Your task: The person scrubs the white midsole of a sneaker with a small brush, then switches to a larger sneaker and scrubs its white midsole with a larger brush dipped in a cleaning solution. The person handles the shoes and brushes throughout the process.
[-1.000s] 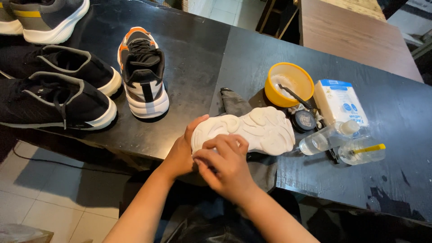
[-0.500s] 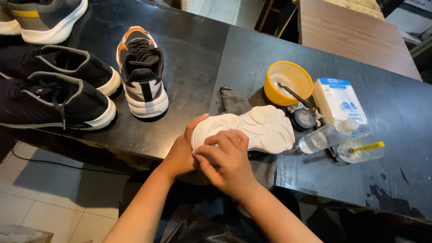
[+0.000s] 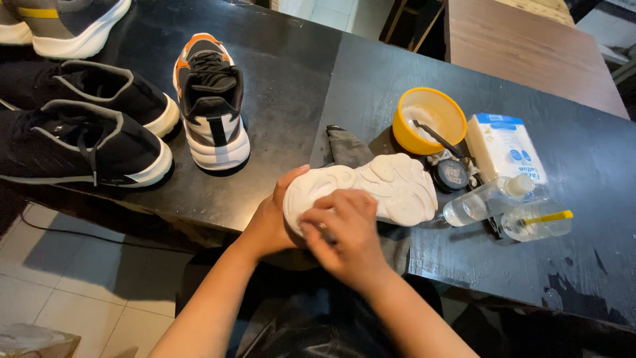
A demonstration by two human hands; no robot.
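Holding tight, my left hand (image 3: 270, 222) wrapped around the heel end of the white shoe (image 3: 371, 189), with the thumb up on its edge. That shoe lay upside down at the near edge of the black table (image 3: 291, 86), so I saw its bumpy, lumpy white sole. My right hand (image 3: 344, 232) was curled and pressed down on the sole near the heel; I could not tell if it pinched anything in its fingers. A dark grey cloth (image 3: 348, 147) lay flat under the shoe. Just behind the shoe sat a round yellow bowl (image 3: 429, 120) with a dark stick resting in it. Beside the bowl was a soft white and blue packet (image 3: 505, 149) and a small round black tin (image 3: 452, 174). Two clear plastic bottles (image 3: 503, 209) lay on their sides near the toe. Off to the left stood a shoe with black, white and orange parts (image 3: 213, 99), its sole smooth and white. Two black cloth shoes (image 3: 79, 126) with white bottoms sat further left, side by side. The table looked shiny and a bit scratched.
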